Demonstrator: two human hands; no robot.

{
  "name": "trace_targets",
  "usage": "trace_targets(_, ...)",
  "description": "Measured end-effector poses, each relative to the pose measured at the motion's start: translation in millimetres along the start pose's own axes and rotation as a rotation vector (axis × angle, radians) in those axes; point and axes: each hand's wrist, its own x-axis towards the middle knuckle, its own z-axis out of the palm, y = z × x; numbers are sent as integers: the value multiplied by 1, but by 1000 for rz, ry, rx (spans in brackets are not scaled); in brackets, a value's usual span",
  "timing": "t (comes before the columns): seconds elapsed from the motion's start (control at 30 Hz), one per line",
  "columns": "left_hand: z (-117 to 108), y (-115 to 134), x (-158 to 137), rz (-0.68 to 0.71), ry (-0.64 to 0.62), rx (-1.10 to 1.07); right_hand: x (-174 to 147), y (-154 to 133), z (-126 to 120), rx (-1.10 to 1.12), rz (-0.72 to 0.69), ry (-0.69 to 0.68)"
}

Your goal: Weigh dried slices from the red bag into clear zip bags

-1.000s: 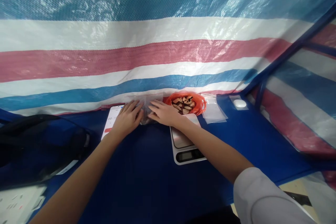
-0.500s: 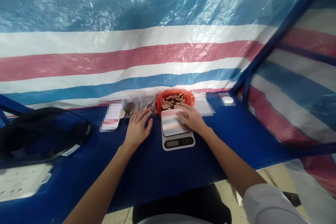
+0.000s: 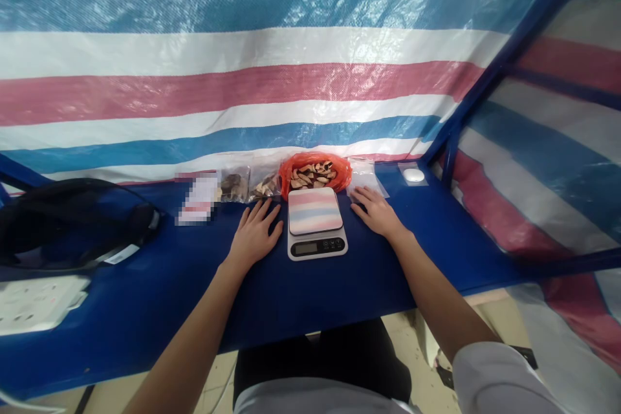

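My left hand [image 3: 256, 233] lies flat on the blue table with its fingers spread, left of a white digital kitchen scale [image 3: 317, 247]. My right hand [image 3: 377, 212] rests open to the scale's right, fingertips at the lower edge of some clear plastic bags [image 3: 365, 174]. Nothing is held in either hand. The scale's steel plate [image 3: 315, 211] carries nothing and mirrors the striped sheet. Right behind it sits an orange-red plastic bag [image 3: 343, 174], open at the top, full of dried brown slices [image 3: 313, 174]. Two clear bags, one of dark pieces [image 3: 235, 186] and one of paler slices [image 3: 264, 187], lie beyond my left fingers.
A pixelated phone [image 3: 198, 199] lies left of the bags. Farther left are a black strapped item [image 3: 72, 226] and a white power strip [image 3: 41, 304]. A white round object [image 3: 414, 175] in a clear packet lies at right. Striped sheeting [image 3: 242, 87] hangs behind the table.
My right hand has moved off the scale plate and the orange-red bag's edge, to the table at the right. The left hand stays put with fingers more spread. The view has shifted slightly.
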Motion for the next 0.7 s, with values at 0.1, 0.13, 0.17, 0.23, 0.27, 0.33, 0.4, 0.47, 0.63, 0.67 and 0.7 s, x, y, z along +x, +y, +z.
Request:
trace_targets(0.1,-1,2,-1,-8,-39,24,0,1,1,8,8,-14)
trace_targets(0.13,-1,3,-1,-10,-46,27,0,1,1,9,11,-17)
trace_targets(0.17,-1,3,-1,-10,-53,31,0,1,1,8,14,-20)
trace_targets(0.23,-2,4,0,-9,-61,38,-1,-1,1,0,22,-28)
trace_targets(0.27,-2,4,0,-8,-64,39,-1,-1,0,-5,24,-33)
trace_targets(0.33,-2,5,0,-6,-66,34,-1,-3,-1,-15,26,-40)
trace_targets(0.4,-2,5,0,-10,-63,22,-1,-4,-2,-24,27,-44)
trace_targets(0.47,-2,5,0,-14,-63,11,-1,-6,-3,-28,30,-47)
trace_targets(0.63,-4,6,0,-23,-74,-3,-1,-6,-4,-37,32,-62)
trace_targets(0.67,-4,6,0,-24,-76,-3,-1,-6,-3,-38,32,-66)
trace_targets(0.7,-5,6,0,-25,-78,-4,-1,-5,-3,-38,33,-68)
